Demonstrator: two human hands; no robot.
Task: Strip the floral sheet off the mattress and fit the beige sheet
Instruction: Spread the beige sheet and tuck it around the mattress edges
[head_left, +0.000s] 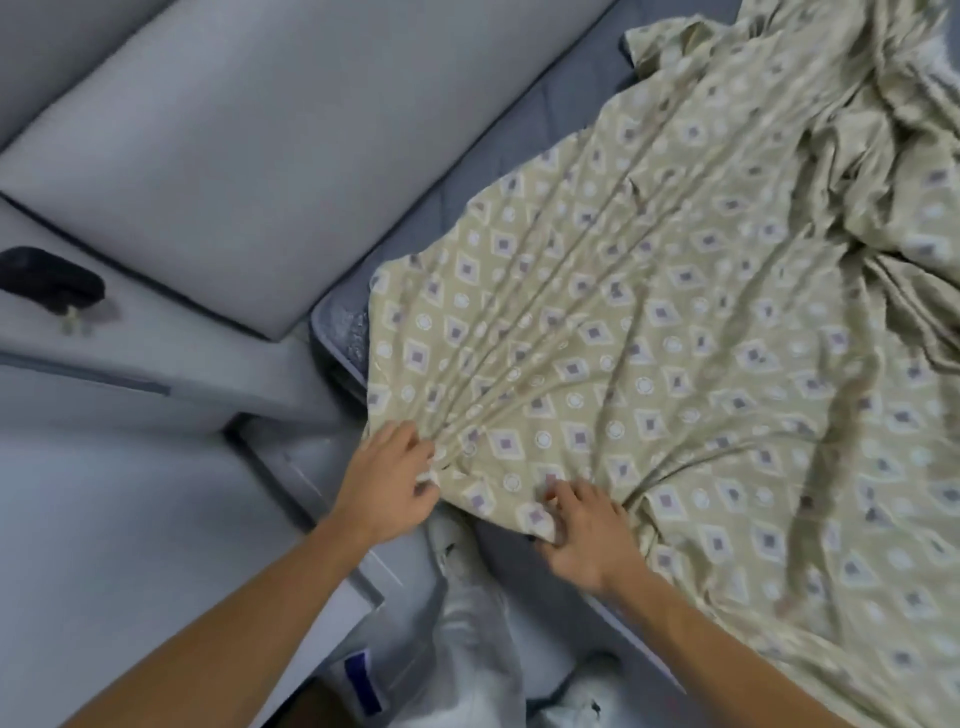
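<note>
At the near corner of the bed, both hands are on the beige sheet (649, 332). It is beige with little diamonds and circles on it, and it lies spread and wrinkly over the gray mattress (343, 322), bunched up more at the far right. A strip of bare mattress shows along the sheet's left edge and at the corner. The left hand (387, 480) grips a bunch of the sheet's edge right at the corner, with its fingers curled and the cloth gathered under the fingertips. Long folds run away from this hand across the bed. The right hand (584, 530) is just beside it, lying on top of the sheet near the bed's edge. Its fingers are bent and a little apart, and the thumb and fingertips pinch a fold of the cloth. Past the bed's left side sits a big gray cushion (218, 156), and near it a small dark thing (49, 283) too blurry to tell. No words or labels can be read anywhere; the picture is blurry.
</note>
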